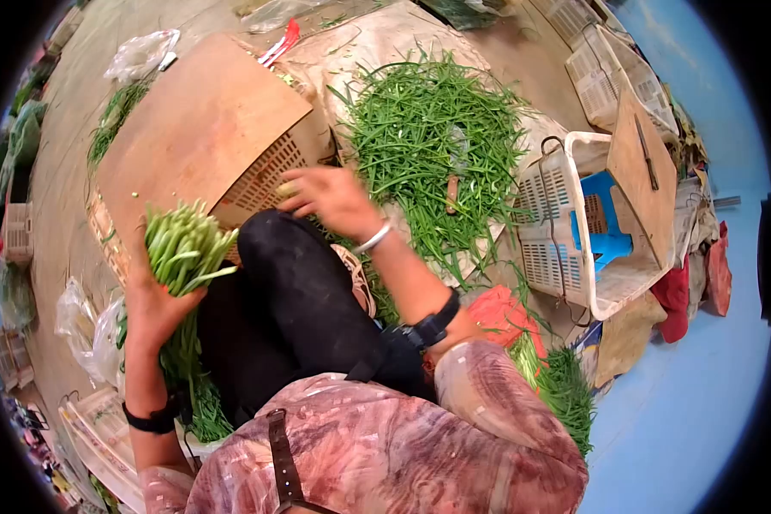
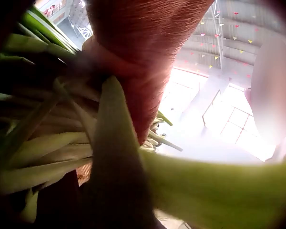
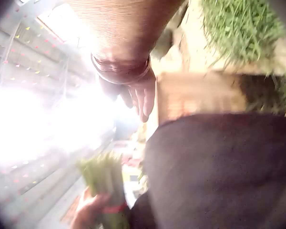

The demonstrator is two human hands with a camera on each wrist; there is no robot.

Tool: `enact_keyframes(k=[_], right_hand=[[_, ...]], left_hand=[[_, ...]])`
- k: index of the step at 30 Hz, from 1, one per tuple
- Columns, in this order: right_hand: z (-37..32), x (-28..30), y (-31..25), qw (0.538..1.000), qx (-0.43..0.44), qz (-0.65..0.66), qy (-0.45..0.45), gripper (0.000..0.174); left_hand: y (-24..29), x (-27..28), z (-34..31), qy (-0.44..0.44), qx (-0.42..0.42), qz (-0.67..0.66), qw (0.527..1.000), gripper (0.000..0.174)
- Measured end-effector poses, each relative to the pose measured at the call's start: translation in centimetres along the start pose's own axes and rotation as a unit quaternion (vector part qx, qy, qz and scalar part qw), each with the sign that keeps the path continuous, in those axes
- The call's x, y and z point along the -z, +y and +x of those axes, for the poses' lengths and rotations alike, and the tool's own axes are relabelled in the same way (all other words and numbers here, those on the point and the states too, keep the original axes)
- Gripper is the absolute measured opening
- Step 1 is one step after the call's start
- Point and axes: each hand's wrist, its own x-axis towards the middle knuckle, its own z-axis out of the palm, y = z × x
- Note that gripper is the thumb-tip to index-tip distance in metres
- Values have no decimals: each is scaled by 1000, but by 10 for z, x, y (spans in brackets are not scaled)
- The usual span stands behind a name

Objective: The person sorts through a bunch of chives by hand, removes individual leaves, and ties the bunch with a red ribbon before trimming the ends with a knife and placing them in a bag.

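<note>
My left hand (image 1: 156, 300) grips a thick bunch of green leafy stalks (image 1: 184, 248), pale cut ends up and leaves hanging below the fist. In the left wrist view, stalks (image 2: 117, 138) cross close to the camera beside the palm. A red band (image 3: 114, 209) shows round the bunch in the right wrist view. Over the bent right knee, near the board's edge, my right hand (image 1: 330, 201) is blurred, its fingers (image 3: 144, 102) stretched out. A small greenish patch shows at its fingertips in the head view.
A brown board (image 1: 206, 111) lies on a crate in front of me. Beyond the knee, a large heap of cut greens (image 1: 428, 146) spreads on a sheet, with a wooden-handled knife (image 1: 452, 193) on it. A white crate (image 1: 544, 206) holding a blue stool (image 1: 606, 218) lies at the right.
</note>
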Motion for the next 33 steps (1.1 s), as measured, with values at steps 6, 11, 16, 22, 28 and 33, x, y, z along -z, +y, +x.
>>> enact_keyframes(k=[6,11,16,22,28,33], right_hand=[[-32,289,181,930,-98,-32,352,20],[-56,354,212,738,-259,-365,505,67],[-59,397,279,531,-274,-760,257,33],[-28,341,216,618,-425,-479,456,89],[-31,378,252,630,-469,-473,399,69],[-50,371,226,719,-464,-366,365,68]], left_hand=[[-36,19,-7,-33,134,-155,978,93],[-93,58,-12,-61,245,-171,952,79],[-52,93,47,-47,264,-93,959,76],[-70,74,86,41,-27,259,965,108],[-121,-5,124,-40,51,235,970,111],[-125,11,133,-131,53,194,971,122]])
